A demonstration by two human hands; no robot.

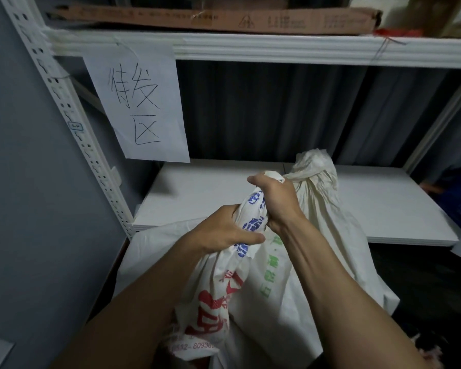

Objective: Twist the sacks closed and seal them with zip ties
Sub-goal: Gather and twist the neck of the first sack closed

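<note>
A white woven sack [213, 296] with red and blue print stands in front of me, its neck gathered into a rope. My left hand [221, 233] grips the lower part of that neck. Just above it, my right hand [274, 198] is clenched around the top of the neck, with a bit of cloth poking out past the fist. Behind stands a second cream sack [320, 198], its top bunched and pinched closed. A third white sack [274, 275] with green print lies against the one I hold. No zip tie shows.
A white metal rack frames the scene: a low shelf board [383, 203] behind the sacks, an upper shelf [250, 46] with a long cardboard box [224, 20]. A handwritten paper sign [139, 102] hangs at left. A grey wall [24, 182] closes the left side.
</note>
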